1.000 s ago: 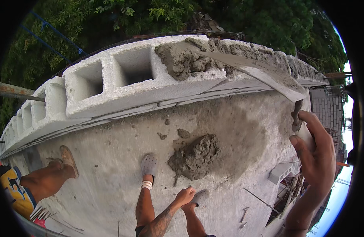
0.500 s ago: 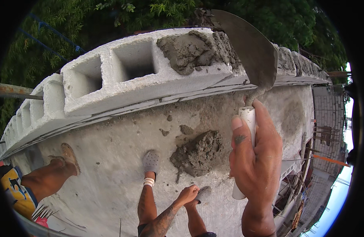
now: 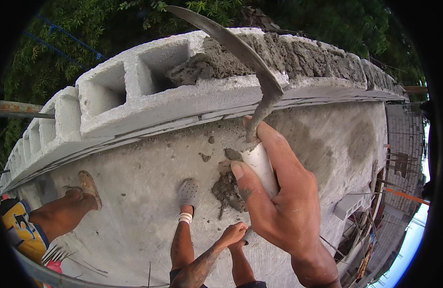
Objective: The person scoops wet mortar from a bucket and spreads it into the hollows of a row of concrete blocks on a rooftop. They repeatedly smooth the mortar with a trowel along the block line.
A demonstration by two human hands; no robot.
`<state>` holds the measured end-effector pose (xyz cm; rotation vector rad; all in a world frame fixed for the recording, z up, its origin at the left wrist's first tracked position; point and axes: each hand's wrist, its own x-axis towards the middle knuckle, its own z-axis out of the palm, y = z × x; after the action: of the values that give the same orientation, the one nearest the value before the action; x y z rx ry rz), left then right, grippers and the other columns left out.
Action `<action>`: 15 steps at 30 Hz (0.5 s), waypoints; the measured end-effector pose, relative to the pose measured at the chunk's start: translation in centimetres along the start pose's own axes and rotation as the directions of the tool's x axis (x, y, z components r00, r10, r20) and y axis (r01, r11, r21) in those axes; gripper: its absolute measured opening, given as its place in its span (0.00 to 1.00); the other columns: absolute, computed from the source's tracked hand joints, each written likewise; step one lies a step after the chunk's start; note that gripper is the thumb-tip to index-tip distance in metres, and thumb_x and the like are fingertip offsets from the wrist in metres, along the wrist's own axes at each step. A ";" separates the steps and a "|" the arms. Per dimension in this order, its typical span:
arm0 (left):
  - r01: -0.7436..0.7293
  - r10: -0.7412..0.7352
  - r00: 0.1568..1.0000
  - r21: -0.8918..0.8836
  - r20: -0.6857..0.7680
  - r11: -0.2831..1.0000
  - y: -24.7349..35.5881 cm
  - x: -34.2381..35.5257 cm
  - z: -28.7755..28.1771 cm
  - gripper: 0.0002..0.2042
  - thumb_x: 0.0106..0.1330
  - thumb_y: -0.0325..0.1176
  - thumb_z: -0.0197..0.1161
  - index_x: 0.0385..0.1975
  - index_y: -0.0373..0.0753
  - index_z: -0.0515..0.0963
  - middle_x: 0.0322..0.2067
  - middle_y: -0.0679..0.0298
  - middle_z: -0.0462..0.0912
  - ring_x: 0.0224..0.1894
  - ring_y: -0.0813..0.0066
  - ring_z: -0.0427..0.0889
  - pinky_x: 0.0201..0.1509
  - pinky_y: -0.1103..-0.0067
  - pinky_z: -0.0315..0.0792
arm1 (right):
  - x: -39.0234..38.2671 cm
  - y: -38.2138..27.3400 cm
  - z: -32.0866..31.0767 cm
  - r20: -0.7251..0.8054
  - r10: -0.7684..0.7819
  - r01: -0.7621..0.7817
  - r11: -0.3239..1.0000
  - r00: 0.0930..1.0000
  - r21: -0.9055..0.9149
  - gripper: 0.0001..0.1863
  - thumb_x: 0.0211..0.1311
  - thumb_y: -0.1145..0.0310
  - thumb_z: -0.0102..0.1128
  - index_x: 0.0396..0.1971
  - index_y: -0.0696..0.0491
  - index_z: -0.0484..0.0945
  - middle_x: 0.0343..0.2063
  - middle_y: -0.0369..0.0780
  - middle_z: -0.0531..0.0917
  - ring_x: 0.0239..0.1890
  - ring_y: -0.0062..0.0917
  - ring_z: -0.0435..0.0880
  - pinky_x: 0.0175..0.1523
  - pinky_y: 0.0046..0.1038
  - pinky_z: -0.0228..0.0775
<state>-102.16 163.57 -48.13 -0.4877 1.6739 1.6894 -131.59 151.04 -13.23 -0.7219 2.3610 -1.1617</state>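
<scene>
My right hand [image 3: 291,201] grips the white handle [image 3: 258,168] of a mortar-smeared trowel, whose curved blade [image 3: 231,48] tilts over the wall of white hollow blocks [image 3: 113,115]. Grey mortar [image 3: 303,60] covers the block tops beneath and right of the blade; a clump [image 3: 188,72] hangs at an open cell's right side. My left hand [image 3: 233,233] is closed low in the middle, below a mortar pile [image 3: 228,192] on the concrete floor [image 3: 135,221]; whatever it may hold is hidden.
A co-worker's leg [image 3: 63,216] in a sandal stands at left. My clog-covered foot [image 3: 188,192] is below the wall. A rusty bar [image 3: 22,108] crosses at left; a loose block [image 3: 351,204], rebar and scrap lie right. Trees [image 3: 337,21] rise behind the wall.
My right hand has moved left with the trowel, whose blade has swung up and left and turned edge-on. A mortar clump now reaches into the open cell. My left hand has barely moved.
</scene>
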 end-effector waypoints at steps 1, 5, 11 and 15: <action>-0.017 0.017 1.000 -0.028 -0.013 0.999 0.2 -0.2 -0.1 0.11 0.64 0.33 0.58 0.43 0.38 0.78 0.37 0.52 0.85 0.42 0.53 0.85 0.44 0.67 0.77 | -0.2 0.3 0.8 -0.057 0.056 -0.054 0.998 0.997 0.038 0.28 0.65 0.72 0.57 0.62 0.66 0.59 0.31 0.56 0.81 0.32 0.47 0.85 0.35 0.37 0.75; -0.174 0.140 0.982 -0.327 -0.127 0.929 1.7 -2.1 -0.3 0.25 0.58 0.33 0.69 0.55 0.35 0.71 0.50 0.52 0.78 0.54 0.61 0.76 0.55 0.68 0.71 | -1.8 1.2 7.0 -0.010 0.238 -0.232 0.952 0.971 0.202 0.29 0.66 0.72 0.57 0.64 0.61 0.58 0.34 0.56 0.80 0.35 0.48 0.85 0.37 0.39 0.75; 0.105 -0.104 0.995 -0.044 0.010 0.994 2.5 -1.9 -0.6 0.11 0.65 0.31 0.56 0.45 0.36 0.77 0.33 0.55 0.85 0.36 0.65 0.85 0.40 0.70 0.76 | -7.4 7.1 7.2 0.043 0.140 -0.145 0.895 0.989 0.422 0.29 0.64 0.69 0.61 0.63 0.58 0.63 0.46 0.53 0.80 0.41 0.44 0.84 0.45 0.35 0.75; 0.066 -0.070 0.997 0.112 0.031 0.992 1.3 -1.0 -0.2 0.11 0.63 0.29 0.58 0.44 0.37 0.77 0.34 0.52 0.85 0.39 0.56 0.85 0.42 0.68 0.77 | -15.9 19.5 4.6 0.153 0.556 -0.575 0.761 0.817 0.301 0.23 0.66 0.56 0.59 0.57 0.52 0.74 0.35 0.40 0.81 0.36 0.23 0.77 0.44 0.28 0.70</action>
<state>-102.44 163.28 -46.52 -0.4547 1.6964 1.5387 -121.79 168.15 -29.62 0.0909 2.0284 -1.1856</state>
